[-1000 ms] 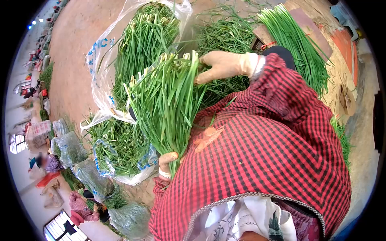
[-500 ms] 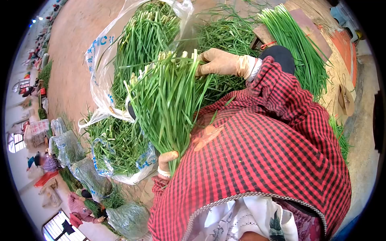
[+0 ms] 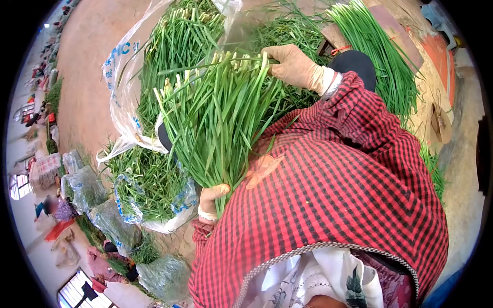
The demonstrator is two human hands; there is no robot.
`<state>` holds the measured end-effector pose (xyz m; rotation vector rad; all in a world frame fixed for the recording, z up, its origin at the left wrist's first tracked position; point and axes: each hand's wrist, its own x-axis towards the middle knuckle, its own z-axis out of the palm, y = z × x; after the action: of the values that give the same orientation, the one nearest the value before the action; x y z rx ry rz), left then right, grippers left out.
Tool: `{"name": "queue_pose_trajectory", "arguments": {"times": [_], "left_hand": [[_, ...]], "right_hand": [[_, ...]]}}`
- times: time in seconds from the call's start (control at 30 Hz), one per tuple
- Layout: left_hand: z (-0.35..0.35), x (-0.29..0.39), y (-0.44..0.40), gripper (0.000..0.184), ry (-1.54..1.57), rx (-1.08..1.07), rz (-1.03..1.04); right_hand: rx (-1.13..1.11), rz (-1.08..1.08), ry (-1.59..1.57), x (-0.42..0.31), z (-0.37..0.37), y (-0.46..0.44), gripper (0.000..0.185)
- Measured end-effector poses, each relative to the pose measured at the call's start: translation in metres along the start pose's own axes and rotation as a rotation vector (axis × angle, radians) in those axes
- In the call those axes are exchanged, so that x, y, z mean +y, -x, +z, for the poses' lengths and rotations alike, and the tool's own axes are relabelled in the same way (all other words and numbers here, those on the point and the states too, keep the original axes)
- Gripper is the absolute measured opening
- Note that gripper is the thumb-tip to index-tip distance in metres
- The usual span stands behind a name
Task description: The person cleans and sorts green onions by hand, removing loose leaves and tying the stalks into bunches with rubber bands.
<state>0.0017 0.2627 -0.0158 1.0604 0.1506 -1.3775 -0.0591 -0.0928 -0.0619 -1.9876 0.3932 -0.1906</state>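
A loose bunch of green chives (image 3: 210,123), pale cut ends up, is spread in front of the checked apron. My left hand (image 3: 211,200), in a tan glove, is closed around the narrow leafy lower end of the bunch. At the top right of the bunch my gloved right hand (image 3: 295,64) has its thumb and fingers pinched together at the pale ends. One long chive blade runs sideways across the top of the bunch to those fingertips. Part of the right fingers is hidden.
A clear plastic bag (image 3: 117,77) holds upright chives behind the bunch; another bag (image 3: 169,223) holds loose leaf scraps. More trimmings (image 3: 287,33) lie beyond. A neat chive pile (image 3: 375,56) rests at right by a low wooden stool. Other people and filled bags (image 3: 118,226) are at left.
My right hand has moved slightly up and right along the pale ends. The bunch has fanned a bit wider, and my left hand keeps its grip slightly higher in view.
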Motion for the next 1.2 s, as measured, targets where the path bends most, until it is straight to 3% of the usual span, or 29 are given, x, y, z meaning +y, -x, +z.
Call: {"name": "queue_pose_trajectory", "arguments": {"times": [0.07, 0.13, 0.2, 0.23, 0.33, 0.4, 0.5, 0.53, 0.6, 0.67, 0.73, 0.8, 0.93, 0.97, 1.0, 1.07, 1.1, 1.13, 1.2], "left_hand": [[-0.027, -0.006, -0.001, 0.051, -0.071, -0.003, 0.031], [-0.068, -0.019, 0.0, 0.047, -0.075, 0.063, -0.076], [-0.078, -0.021, 0.003, 0.041, -0.167, 0.038, -0.016], [-0.073, -0.02, 0.005, 0.047, -0.117, 0.072, 0.09], [-0.05, -0.002, 0.011, 0.044, -0.151, -0.148, 0.101], [-0.045, -0.006, 0.008, 0.063, 0.017, -0.097, 0.124], [-0.048, -0.009, 0.001, 0.076, 0.115, -0.126, 0.119], [-0.049, -0.008, -0.001, 0.076, 0.113, -0.17, 0.097], [-0.038, -0.006, 0.001, 0.076, 0.07, -0.104, 0.102], [-0.036, -0.005, 0.004, 0.076, 0.036, -0.029, 0.115], [-0.039, -0.004, 0.007, 0.057, -0.078, -0.059, 0.134], [-0.043, -0.006, 0.007, 0.049, -0.134, -0.082, 0.149], [-0.051, -0.006, 0.002, 0.054, -0.096, -0.248, 0.156], [-0.055, -0.005, 0.002, 0.051, -0.127, -0.235, 0.122], [-0.06, -0.004, 0.001, 0.048, -0.158, -0.224, 0.088], [-0.078, -0.011, 0.001, 0.044, -0.2, -0.152, 0.078], [-0.091, -0.019, 0.002, 0.039, -0.241, -0.076, 0.072], [-0.104, -0.026, 0.004, 0.034, -0.281, 0.003, 0.067], [-0.117, -0.034, 0.007, 0.025, -0.358, 0.17, 0.063]], "right_hand": [[0.082, -0.044, 0.041, 0.001, -0.004, 0.0, 0.026], [0.122, -0.045, 0.128, 0.005, -0.024, -0.005, 0.025], [0.372, -0.086, 0.278, 0.036, -0.063, -0.015, 0.035], [0.517, -0.011, 0.294, 0.045, -0.08, -0.014, 0.039], [0.178, 0.339, 0.577, 0.09, -0.119, -0.005, 0.043], [-0.13, 0.257, 0.662, 0.061, -0.096, 0.015, 0.046], [-0.222, 0.251, 0.197, 0.032, -0.048, 0.022, 0.059], [-0.314, 0.391, -0.089, 0.014, -0.029, 0.025, 0.06], [-0.415, 0.372, -0.325, -0.009, 0.003, 0.032, 0.051], [-0.416, 0.31, -0.448, -0.008, 0.024, 0.027, 0.042], [-0.261, 0.264, -0.596, -0.014, 0.023, 0.026, 0.03], [-0.16, 0.323, -0.547, 0.002, 0.014, 0.018, 0.022], [0.146, 0.34, -0.242, 0.039, -0.035, 0.005, 0.03], [0.102, 0.191, 0.243, 0.047, -0.049, 0.003, 0.043], [0.105, 0.191, 0.247, 0.053, -0.047, 0.004, 0.043], [0.076, -0.024, 0.379, 0.024, -0.031, 0.009, 0.056], [0.011, -0.183, 0.344, 0.017, -0.021, 0.007, 0.074], [-0.228, -0.114, 0.286, 0.002, -0.013, 0.002, 0.062], [-0.356, -0.104, -0.059, 0.024, 0.022, 0.001, 0.043]]}}
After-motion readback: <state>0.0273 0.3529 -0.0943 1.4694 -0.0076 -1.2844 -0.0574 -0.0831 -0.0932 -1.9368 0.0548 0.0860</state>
